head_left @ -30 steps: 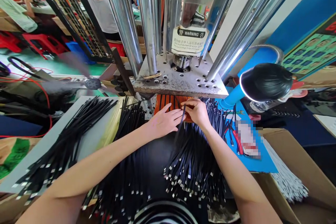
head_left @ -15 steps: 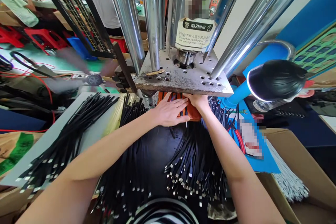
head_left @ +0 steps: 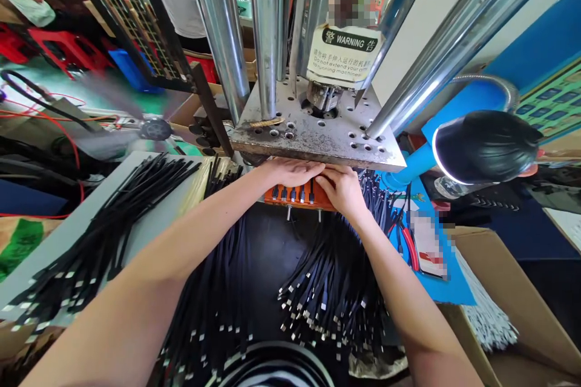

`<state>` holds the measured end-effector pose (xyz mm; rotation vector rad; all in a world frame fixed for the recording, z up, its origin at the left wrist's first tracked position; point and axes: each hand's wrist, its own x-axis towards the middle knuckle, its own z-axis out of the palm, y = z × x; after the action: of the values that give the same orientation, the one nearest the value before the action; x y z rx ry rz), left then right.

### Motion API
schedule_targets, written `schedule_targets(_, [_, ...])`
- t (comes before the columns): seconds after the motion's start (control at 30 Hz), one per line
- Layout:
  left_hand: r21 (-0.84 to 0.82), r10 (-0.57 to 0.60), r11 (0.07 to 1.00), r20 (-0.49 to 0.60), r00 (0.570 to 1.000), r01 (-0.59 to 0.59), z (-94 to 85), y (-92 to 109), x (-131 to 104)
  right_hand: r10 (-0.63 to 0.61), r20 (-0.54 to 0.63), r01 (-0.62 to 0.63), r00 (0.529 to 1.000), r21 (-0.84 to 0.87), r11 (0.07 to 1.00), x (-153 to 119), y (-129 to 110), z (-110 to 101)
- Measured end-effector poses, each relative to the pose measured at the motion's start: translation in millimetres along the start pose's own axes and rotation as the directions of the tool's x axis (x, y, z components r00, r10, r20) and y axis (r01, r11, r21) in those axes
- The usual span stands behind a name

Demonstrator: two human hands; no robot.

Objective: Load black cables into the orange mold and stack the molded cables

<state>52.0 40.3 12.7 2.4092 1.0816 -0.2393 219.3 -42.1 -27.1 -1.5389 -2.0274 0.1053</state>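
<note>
An orange fixture block [head_left: 276, 201] lies under the raised metal plate of a press, with several black cable connectors [head_left: 294, 195] seated side by side along its front. My left hand [head_left: 295, 170] lies flat across the top of the block, fingers stretched to the right. From the right side, my right hand [head_left: 344, 186] rests on the block with its fingers slightly bent and apart, their tips close to those of my left hand. Part of both hands' far side is hidden by the press plate [head_left: 313, 148]. Two metal pins [head_left: 289, 213] stick out of the block's front.
Bundles of black cables lie at the left [head_left: 109, 217], beside my left forearm [head_left: 218, 302] and at the right [head_left: 327, 290]. A lamp [head_left: 485, 145], red-handled pliers [head_left: 411, 248] and a carton [head_left: 508, 278] of white cables stand right. A fan [head_left: 155, 129] spins at left.
My left hand has moved up and back over the block, uncovering the connectors in front. My right hand has come a little forward and lower. The head view has shifted slightly.
</note>
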Motion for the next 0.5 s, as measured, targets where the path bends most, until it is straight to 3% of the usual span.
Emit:
schedule_targets(0.13, [0.001,0.013,1.0,0.006,1.0,-0.013,-1.3,3.5,-3.0,-0.026,0.043,0.03,0.999,-0.085,0.996,-5.3,-4.6,2.1])
schedule_targets(0.37, [0.041,0.001,0.999,-0.007,1.0,-0.001,3.8,2.5,3.4,-0.143,0.088,0.155,0.986,-0.149,0.977,-47.3,-17.3,-3.9])
schedule_targets(0.5, [0.068,0.067,0.996,-0.134,0.989,-0.058,10.6,-6.8,19.7,-0.146,0.113,0.168,0.983,-0.211,0.963,-47.8,-20.7,-6.8])
